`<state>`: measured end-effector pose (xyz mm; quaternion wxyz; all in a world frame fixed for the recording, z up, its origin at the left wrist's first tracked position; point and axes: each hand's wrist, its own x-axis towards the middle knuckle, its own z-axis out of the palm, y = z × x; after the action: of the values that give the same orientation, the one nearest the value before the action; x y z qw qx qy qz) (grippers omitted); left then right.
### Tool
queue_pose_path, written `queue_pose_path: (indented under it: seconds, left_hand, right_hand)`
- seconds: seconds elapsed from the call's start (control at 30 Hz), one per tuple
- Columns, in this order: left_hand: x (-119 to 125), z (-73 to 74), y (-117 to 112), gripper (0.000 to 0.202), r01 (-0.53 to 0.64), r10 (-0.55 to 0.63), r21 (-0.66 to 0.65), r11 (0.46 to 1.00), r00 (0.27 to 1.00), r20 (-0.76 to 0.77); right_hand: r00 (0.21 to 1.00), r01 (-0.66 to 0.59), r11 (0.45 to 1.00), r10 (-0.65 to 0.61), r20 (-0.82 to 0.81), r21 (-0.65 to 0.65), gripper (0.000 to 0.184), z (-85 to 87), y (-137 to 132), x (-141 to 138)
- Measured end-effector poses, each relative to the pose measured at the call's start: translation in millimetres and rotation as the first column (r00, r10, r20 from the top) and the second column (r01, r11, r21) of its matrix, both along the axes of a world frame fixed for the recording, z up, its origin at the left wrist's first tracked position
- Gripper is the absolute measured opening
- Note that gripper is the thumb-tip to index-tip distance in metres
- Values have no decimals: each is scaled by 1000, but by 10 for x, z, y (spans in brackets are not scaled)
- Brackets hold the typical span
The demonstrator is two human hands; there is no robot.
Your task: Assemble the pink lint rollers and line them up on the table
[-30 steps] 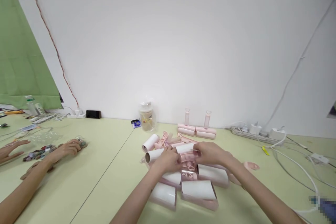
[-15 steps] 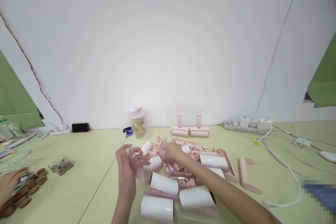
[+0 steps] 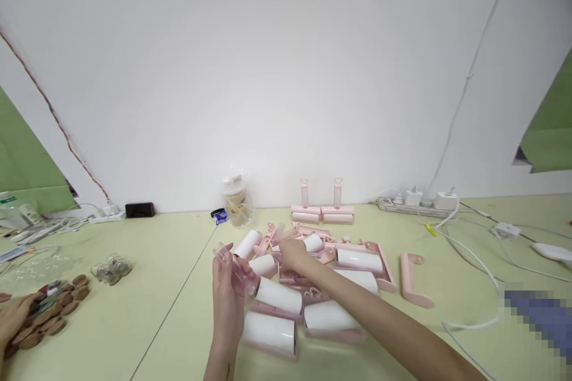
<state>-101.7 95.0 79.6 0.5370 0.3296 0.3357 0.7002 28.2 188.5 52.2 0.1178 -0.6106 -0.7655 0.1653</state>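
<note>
In my left hand (image 3: pixel 229 286) is a clear, faintly pink plastic tube (image 3: pixel 239 271), held tilted with the fingers closed round it. My right hand (image 3: pixel 292 255) reaches into a heap of pink plastic parts; its fingers are drawn together, and what they grip is hidden. Beside those fingers stands a translucent pink piece (image 3: pixel 277 233). White sticky rolls lie around both hands, among them one roll (image 3: pixel 279 296) in front and another roll (image 3: pixel 248 244) behind. A pink tray-like part (image 3: pixel 388 277) sits to the right of the heap.
Two pink lint rollers (image 3: pixel 338 214) stand by the wall. Left of them is a bagged drink cup (image 3: pixel 236 205). A pink handle (image 3: pixel 407 280), a power strip (image 3: pixel 415 207) and white cables lie right. Another person's hand (image 3: pixel 18 315) is over brown round pieces (image 3: pixel 53 326) at left.
My left hand has shifted right and its fingers have closed round the clear tube. My right hand stays in the heap. The view has shifted slightly.
</note>
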Motion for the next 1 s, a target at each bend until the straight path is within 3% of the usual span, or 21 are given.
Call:
queue_pose_path:
  seconds: [0.13,0.27,0.43,0.53,0.67,0.73,0.77,0.83,0.9,1.0]
  left_hand:
    - [51,-36,-30,31,-2,2,-9,1000,1000,27]
    - [103,-124,-42,27,29,-27,-28,999,998,56]
    - [265,-232,-149,43,-53,31,-77,996,965,-262]
    - [554,-325,-305,45,51,-57,-25,998,911,-408]
    - [1118,-546,-627,44,242,-231,-43,969,837,-496]
    - [1383,-694,-777,51,313,-350,-158,937,803,-482]
    - [1497,-773,-833,56,347,-408,-215,913,772,-487]
    - [1679,-923,-898,61,397,-480,-270,877,716,-506]
    - [1806,-1042,-904,54,465,-573,-335,819,687,-447]
    - [1894,-1132,-860,37,532,-681,-449,718,671,-292]
  right_hand:
    - [993,57,995,-48,103,-87,29,48,-63,-103]
    - [995,89,995,-86,42,-52,28,183,-160,14]
    - [975,79,997,-73,-210,21,27,418,-523,490]
    - [919,104,995,-100,-380,-10,41,433,-971,794]
    - [819,181,969,-244,-520,-169,47,139,-1623,1179]
    - [670,277,916,-400,-626,-289,47,-114,-1845,1407]
    - [647,301,897,-442,-622,-324,48,-244,-1918,1528]
    - [669,339,887,-461,-583,-313,48,-467,-2000,1759]
    - [730,344,916,-399,-555,-206,40,-584,-2029,1944]
    - [873,225,969,-247,-420,-103,25,-523,-2027,2099]
